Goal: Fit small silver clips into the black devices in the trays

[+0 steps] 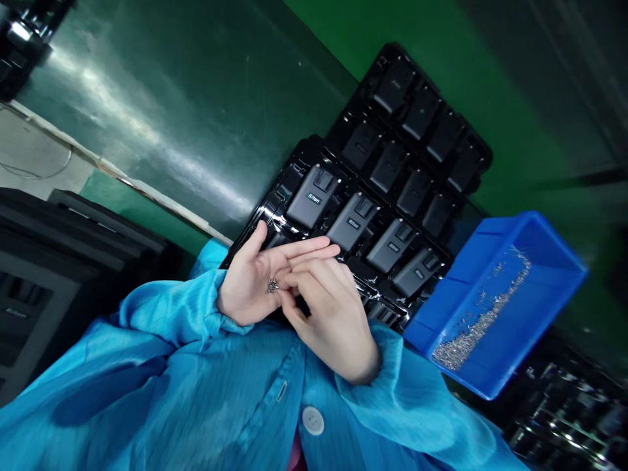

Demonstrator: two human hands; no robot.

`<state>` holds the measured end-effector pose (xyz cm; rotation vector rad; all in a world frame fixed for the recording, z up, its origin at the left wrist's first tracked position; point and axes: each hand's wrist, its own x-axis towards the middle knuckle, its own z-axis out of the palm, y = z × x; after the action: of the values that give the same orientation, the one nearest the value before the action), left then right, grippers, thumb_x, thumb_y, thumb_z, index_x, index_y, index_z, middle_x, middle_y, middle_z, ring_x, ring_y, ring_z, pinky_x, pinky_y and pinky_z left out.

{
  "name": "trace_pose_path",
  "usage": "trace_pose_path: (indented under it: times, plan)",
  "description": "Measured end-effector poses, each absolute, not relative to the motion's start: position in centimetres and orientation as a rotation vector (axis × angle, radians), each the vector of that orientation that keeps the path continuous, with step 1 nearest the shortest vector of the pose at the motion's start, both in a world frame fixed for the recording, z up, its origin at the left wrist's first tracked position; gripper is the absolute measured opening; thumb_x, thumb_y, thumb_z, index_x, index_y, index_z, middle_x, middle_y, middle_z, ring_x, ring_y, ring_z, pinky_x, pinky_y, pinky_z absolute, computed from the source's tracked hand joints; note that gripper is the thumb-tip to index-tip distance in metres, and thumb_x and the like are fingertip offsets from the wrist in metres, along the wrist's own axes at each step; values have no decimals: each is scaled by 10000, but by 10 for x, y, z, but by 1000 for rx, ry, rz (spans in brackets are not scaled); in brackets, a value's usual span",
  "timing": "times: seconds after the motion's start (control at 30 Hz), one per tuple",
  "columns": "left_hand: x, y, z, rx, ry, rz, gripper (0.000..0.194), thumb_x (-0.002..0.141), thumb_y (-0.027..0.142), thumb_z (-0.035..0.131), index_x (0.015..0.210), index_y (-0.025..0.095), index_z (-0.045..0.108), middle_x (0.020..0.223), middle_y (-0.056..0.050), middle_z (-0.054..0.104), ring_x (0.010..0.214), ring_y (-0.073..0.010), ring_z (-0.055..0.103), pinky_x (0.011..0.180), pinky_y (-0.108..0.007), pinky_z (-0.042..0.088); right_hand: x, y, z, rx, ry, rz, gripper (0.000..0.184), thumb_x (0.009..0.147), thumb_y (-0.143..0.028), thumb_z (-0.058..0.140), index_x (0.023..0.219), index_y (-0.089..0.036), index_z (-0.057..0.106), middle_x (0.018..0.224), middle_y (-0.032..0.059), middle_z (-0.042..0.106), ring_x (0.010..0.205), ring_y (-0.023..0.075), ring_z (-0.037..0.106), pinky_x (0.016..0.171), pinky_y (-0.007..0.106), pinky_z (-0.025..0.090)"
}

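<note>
My left hand lies palm up with its fingers stretched out, and it holds a small clump of metal screws in the palm. Over that palm, my right hand is closed in a pinch, thumb and forefinger touching the edge of the clump. A screw seems to be between those fingertips, though it is very small. Just beyond both hands is a black glossy tray of dark grey cases marked "Riton". The nearest grey case sits above my left fingertips.
Right of the hands, a tilted blue bin contains many loose metal screws. A second tray of black cases stands farther back on the green table. Stacked dark casings are at the left; more black parts lie lower right.
</note>
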<state>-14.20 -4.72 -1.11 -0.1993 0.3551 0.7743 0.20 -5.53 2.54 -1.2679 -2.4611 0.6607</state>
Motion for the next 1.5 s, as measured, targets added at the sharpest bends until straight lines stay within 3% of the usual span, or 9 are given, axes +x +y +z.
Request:
trace_pose_path:
  times: [0.2, 0.4, 0.63, 1.13, 1.4, 1.5]
  plan:
    - [-140, -46, -11, -195, 351, 755, 868, 965, 653, 63, 1354, 60, 563, 1506, -153, 462, 1430, -286, 390, 1189, -399, 260, 0, -55, 22, -1291, -2465, 630, 90, 871, -133, 589, 800, -188, 597, 844, 26, 655, 852, 191, 581, 746, 361, 394]
    - [-149, -50, -14, -192, 360, 779, 846, 975, 646, 98, 1361, 47, 553, 1489, -167, 482, 1412, -281, 418, 1142, -373, 343, 3, -47, 31, -1226, -2396, 646, 108, 848, -107, 601, 819, -208, 578, 848, -2, 670, 864, 174, 595, 799, 346, 417]
    - [-176, -66, -20, -241, 443, 774, 761, 993, 598, 230, 1370, 10, 532, 1433, -212, 528, 1381, -278, 465, 1168, -386, 328, 29, -16, 19, -1345, -2461, 293, 79, 869, -134, 594, 827, -201, 591, 835, 28, 638, 818, 192, 548, 754, 347, 395]
    - [-189, -70, -17, -245, 456, 754, 754, 1001, 584, 204, 1342, 13, 561, 1436, -214, 520, 1391, -285, 451, 1201, -414, 270, 19, -14, -1, -1321, -2722, -29, 97, 895, -156, 576, 811, -185, 614, 812, 39, 628, 809, 213, 475, 746, 349, 337]
    - [-189, -69, -17, -254, 454, 763, 750, 1000, 586, 206, 1337, 18, 563, 1420, -212, 541, 1398, -282, 441, 1203, -413, 263, 21, -28, -8, -1267, -2638, -89, 53, 916, -162, 603, 907, -166, 654, 842, 43, 668, 836, 202, 499, 767, 341, 377]
    - [-189, -68, -17, -263, 453, 771, 743, 1000, 583, 219, 1336, 14, 559, 1426, -221, 531, 1393, -286, 448, 1200, -415, 268, 27, -37, -8, -1249, -2645, -42, 144, 910, -134, 602, 1039, -151, 663, 890, 57, 676, 886, 203, 520, 790, 336, 401]
